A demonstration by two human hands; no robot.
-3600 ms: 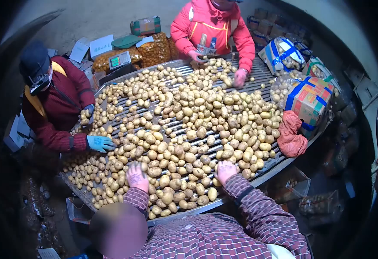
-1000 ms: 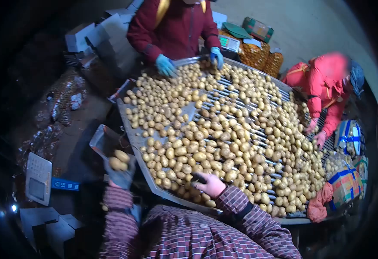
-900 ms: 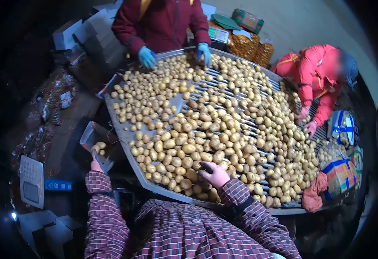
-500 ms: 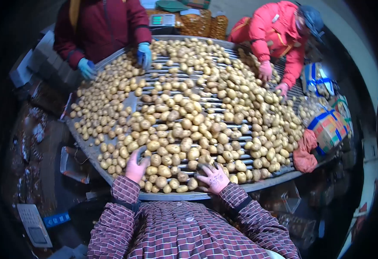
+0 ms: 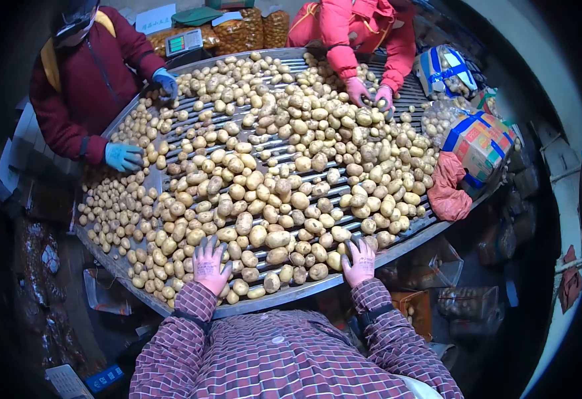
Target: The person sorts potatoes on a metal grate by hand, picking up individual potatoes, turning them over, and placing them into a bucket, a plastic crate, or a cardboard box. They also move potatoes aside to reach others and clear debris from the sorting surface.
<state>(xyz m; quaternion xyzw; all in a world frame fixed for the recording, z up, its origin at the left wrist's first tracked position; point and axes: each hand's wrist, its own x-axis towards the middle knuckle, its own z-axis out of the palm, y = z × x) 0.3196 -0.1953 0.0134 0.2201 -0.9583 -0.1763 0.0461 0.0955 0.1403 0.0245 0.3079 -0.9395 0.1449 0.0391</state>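
Note:
Potatoes [image 5: 257, 193] of mixed sizes cover a slatted metal sorting table [image 5: 297, 291]. My left hand [image 5: 210, 267], in a pink glove with dark fingertips, rests palm down at the near edge of the pile with fingers spread. Potatoes lie around its fingertips, and nothing is gripped. Further right, my right hand [image 5: 359, 263], gloved the same way, is open near the table's front rim. Its thumb stands apart from the fingers, beside a few potatoes at the pile's edge.
A person in maroon [image 5: 101, 80] with blue gloves works at the far left. Another in a red jacket [image 5: 364, 33] handles potatoes at the far right. Taped carton [image 5: 480, 143], crumpled red bag [image 5: 449, 188] sit on the right side; scale [image 5: 183, 42] stands behind.
My right hand has moved right, away from the nearby potatoes, and its fingers have straightened. My left hand's fingers now lie spread on the potatoes. The camera view has turned right.

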